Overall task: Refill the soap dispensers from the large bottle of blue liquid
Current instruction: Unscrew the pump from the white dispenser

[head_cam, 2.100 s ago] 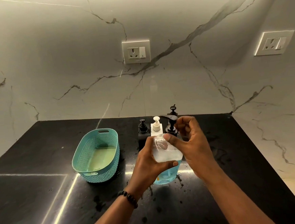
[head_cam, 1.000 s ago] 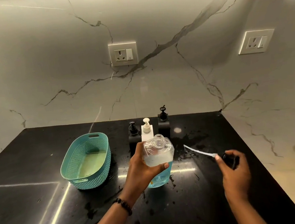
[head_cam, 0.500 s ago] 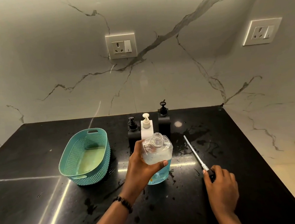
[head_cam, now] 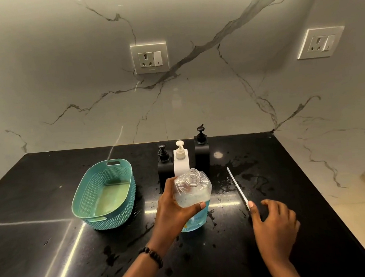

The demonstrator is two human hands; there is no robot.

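At frame centre the left hand (head_cam: 174, 206) still grips the uncapped bottle of blue liquid (head_cam: 193, 199), standing on the counter (head_cam: 54, 246). At lower right, the right hand (head_cam: 273, 220) has released the pump tube (head_cam: 237, 186); its fingers now lift, loosely spread.

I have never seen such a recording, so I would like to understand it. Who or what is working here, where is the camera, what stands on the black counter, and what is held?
No machine works here: these are a person's two bare hands, filmed by one camera worn on the head, looking forward and down. The left hand holds a clear bottle with its neck open and blue liquid at the bottom. The right hand rests on the black counter, a fingertip at a thin white tube lying there. Behind stand three pump dispensers, two black and one white. A teal basket sits to the left.
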